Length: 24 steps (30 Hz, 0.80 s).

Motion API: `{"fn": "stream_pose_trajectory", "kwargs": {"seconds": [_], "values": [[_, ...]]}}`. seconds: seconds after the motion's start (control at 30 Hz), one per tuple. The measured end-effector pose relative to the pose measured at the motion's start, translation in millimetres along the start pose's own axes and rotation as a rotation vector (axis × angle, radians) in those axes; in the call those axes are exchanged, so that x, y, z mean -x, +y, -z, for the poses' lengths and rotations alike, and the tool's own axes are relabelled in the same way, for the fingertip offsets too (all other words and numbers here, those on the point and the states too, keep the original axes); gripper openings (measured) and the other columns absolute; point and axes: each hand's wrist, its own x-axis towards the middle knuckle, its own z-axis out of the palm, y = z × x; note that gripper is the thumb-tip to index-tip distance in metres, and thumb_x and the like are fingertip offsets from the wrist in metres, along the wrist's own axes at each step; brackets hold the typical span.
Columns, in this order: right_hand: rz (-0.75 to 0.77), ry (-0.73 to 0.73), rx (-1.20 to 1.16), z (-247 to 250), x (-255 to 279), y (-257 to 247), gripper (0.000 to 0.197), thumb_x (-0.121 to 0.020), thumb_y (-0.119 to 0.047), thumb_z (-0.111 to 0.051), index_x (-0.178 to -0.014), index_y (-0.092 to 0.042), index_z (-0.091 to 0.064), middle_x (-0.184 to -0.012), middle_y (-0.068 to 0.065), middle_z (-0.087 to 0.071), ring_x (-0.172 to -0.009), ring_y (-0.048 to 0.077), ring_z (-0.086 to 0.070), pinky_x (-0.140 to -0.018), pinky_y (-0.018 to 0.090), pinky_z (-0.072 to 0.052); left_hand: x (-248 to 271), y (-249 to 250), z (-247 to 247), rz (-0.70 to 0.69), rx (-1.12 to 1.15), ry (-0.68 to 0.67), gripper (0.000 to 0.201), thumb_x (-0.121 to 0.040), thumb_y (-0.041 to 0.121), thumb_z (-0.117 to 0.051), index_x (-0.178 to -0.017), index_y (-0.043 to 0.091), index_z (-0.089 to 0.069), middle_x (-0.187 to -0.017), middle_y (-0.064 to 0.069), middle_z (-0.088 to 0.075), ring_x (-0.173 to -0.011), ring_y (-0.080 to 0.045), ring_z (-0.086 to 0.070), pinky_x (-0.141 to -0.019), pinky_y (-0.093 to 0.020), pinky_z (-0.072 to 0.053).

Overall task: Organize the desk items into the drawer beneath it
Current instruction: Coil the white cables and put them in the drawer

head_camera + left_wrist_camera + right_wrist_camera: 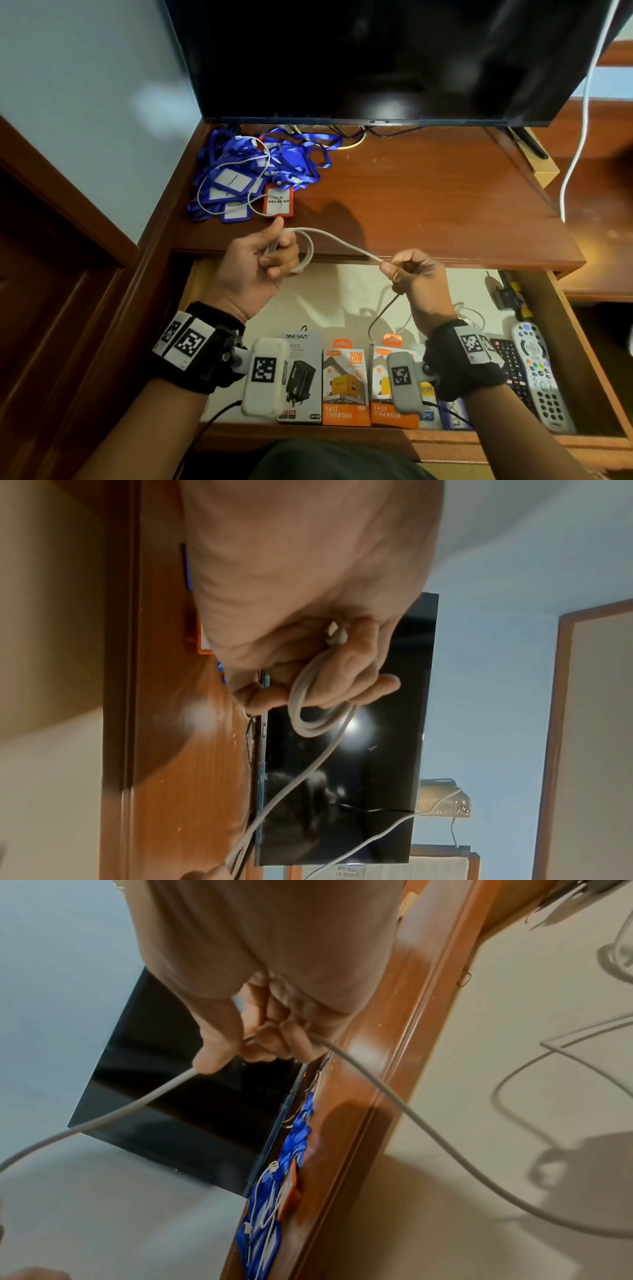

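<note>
A white cable (342,241) stretches between both hands above the open drawer (342,294). My left hand (263,260) grips several coiled loops of it (308,710), fingers curled round the coil. My right hand (407,270) pinches the straight run between thumb and curled fingers (240,1047); the loose tail hangs down from it into the drawer (383,315). On the desk top (428,192) at the back left lies a heap of blue lanyards with badge holders (260,171), one red holder (278,201) and a thin white cord over them.
A dark monitor (376,58) stands at the desk's back, with a white cord (579,137) hanging at its right. In the drawer lie three charger boxes (346,383) along the front, two remotes (537,373) at the right and small tools (510,291) at the back right.
</note>
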Motion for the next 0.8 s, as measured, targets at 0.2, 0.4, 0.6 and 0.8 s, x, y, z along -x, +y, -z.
{"fn": "stream_pose_trajectory", "kwargs": {"seconds": [0.2,0.4,0.6,0.8], "values": [[0.031,-0.024,0.197,-28,6,-9,0.015,-0.076,0.005,-0.072,-0.067,0.001,-0.061,-0.056,0.003,-0.057,-0.044,0.0,-0.048,-0.048,0.014,-0.04,-6,2,-17,-0.159,0.025,0.071,0.044,-0.1,0.034,-0.034,-0.065,0.018,-0.054,-0.044,0.009,-0.029,-0.041,-0.006,-0.029,-0.06,-0.023,-0.032],[0.12,-0.257,0.519,-61,20,-16,0.02,-0.079,-0.011,-0.074,-0.066,0.001,-0.066,-0.056,0.008,-0.063,-0.045,0.005,-0.05,-0.052,0.019,-0.043,-19,11,-33,-0.357,-0.211,0.2,0.038,-0.104,0.03,-0.032,-0.076,0.016,-0.054,-0.052,0.008,-0.033,-0.051,-0.007,-0.028,-0.057,-0.022,-0.028],[0.218,-0.428,0.481,-72,28,-39,0.026,-0.086,-0.008,-0.067,-0.061,-0.013,-0.062,-0.048,0.002,-0.056,-0.042,0.006,-0.046,-0.051,0.018,-0.04,-23,3,-38,-0.486,-0.618,0.294,0.033,-0.105,0.025,-0.033,-0.08,0.014,-0.051,-0.057,0.006,-0.037,-0.058,-0.01,-0.041,-0.064,-0.021,-0.041],[0.231,-0.514,0.388,-64,28,-47,0.026,-0.088,0.001,-0.06,-0.064,-0.008,-0.06,-0.045,-0.003,-0.046,-0.039,0.005,-0.04,-0.047,0.021,-0.036,-24,3,-39,-0.475,-0.592,0.277,0.034,-0.104,0.025,-0.033,-0.076,0.017,-0.05,-0.055,0.009,-0.039,-0.055,-0.009,-0.04,-0.065,-0.026,-0.036]]}}
